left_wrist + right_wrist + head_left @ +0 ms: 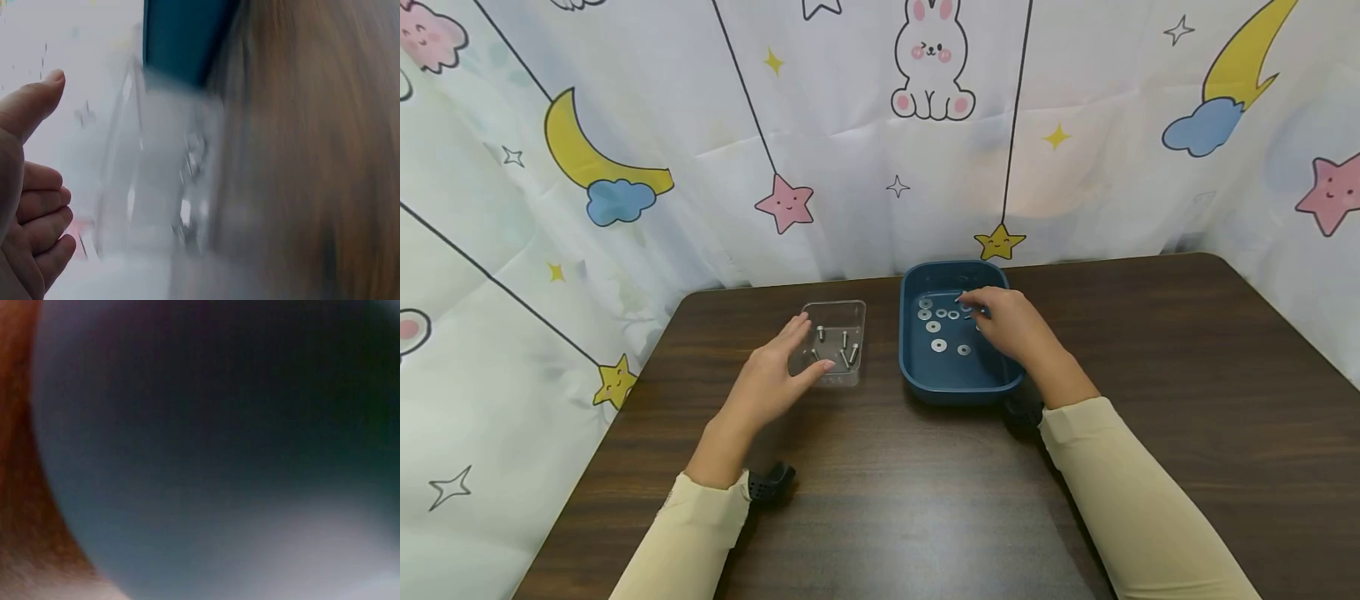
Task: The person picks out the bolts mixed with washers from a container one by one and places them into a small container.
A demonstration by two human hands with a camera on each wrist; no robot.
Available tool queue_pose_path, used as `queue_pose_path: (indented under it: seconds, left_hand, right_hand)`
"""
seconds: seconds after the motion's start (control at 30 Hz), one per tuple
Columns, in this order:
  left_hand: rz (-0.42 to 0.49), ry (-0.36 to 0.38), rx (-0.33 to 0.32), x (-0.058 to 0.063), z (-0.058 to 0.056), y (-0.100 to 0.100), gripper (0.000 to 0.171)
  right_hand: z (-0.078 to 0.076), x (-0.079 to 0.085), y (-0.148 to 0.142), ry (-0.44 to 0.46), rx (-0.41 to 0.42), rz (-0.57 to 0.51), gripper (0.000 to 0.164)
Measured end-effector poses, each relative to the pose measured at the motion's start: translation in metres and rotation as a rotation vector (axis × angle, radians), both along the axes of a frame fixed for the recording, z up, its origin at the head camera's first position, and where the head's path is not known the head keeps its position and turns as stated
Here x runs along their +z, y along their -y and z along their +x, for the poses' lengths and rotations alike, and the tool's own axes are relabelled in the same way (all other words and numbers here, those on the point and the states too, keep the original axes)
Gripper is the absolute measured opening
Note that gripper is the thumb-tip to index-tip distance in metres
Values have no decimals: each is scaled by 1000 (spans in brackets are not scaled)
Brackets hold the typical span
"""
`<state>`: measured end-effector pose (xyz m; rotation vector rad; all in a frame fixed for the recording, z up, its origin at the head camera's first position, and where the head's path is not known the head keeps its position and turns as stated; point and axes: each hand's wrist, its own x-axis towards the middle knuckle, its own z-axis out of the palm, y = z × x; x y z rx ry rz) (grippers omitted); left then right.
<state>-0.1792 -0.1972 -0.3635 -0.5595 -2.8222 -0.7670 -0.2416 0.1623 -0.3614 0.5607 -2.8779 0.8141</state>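
Note:
My left hand (767,371) is beside a clear plastic box (838,379), its fingers fairly straight and the thumb over the near side. Several metal screws (845,339) lie in that box. In the left wrist view, the same hand (31,206) holds nothing, and the box (119,187) is blurred. Over a blue tray (955,390) my right hand (1003,321) bends down, thumb and fingertips pinching a small shiny metal piece (957,299), too small to make out. Flat washers (938,345) are spread on the tray floor. The right wrist view shows mostly a blurred blue surface (156,487).
Box and tray stand side by side, a short gap apart, near the far edge of a dark wooden table (895,500). A white patterned curtain (850,108) hangs right behind that edge and along the left side.

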Motion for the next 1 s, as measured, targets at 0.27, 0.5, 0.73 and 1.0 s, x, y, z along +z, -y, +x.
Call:
queue_pose_path:
  seconds: [0.27, 0.5, 0.73, 1.0]
  left_hand:
    - [-54, -19, -120, 7, 7, -53, 74]
    - [-129, 78, -164, 2, 7, -89, 74]
    - [-188, 100, -178, -4, 8, -102, 75]
    - [-174, 79, -179, -6, 6, -104, 75]
  right_hand:
    - [-2, -3, 4, 1, 23, 54, 37]
    - [-3, -5, 9, 6, 10, 126, 39]
    - [-2, -6, 11, 46, -16, 201, 41]
    - [-3, -9, 12, 74, -7, 421, 44]
